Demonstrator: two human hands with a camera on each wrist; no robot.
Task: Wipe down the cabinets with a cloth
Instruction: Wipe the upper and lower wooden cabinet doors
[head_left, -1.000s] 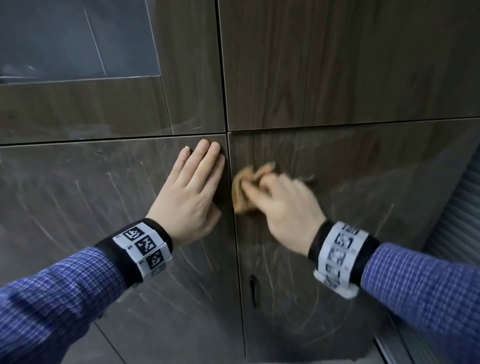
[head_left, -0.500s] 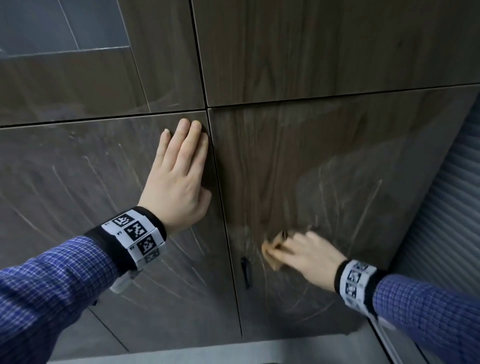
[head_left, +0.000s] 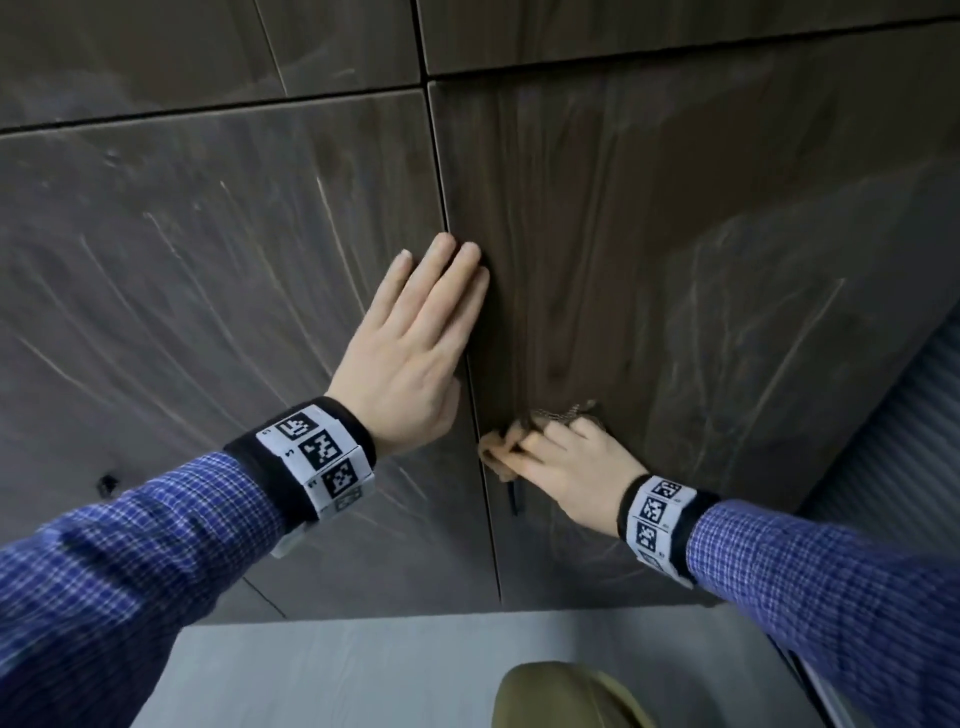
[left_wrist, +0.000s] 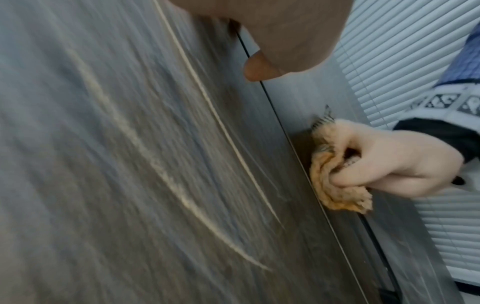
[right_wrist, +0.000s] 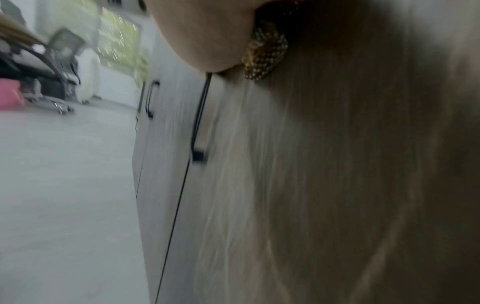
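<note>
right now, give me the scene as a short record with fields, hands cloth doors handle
left hand: flat, fingers straight, pressing the left door by the seam
right hand: grips the bunched orange cloth
cloth position: against the right door, low, beside the seam, just above the black handle
door surfaces: dark wood grain with pale streaks
floor: grey, below the doors

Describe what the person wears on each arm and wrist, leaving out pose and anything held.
Both arms wear blue-and-white small-check shirt sleeves. Each wrist has a black cuff wrapped by a white band of square black-and-white coded markers: left wristband, right wristband. The left hand and right hand are bare.
</note>
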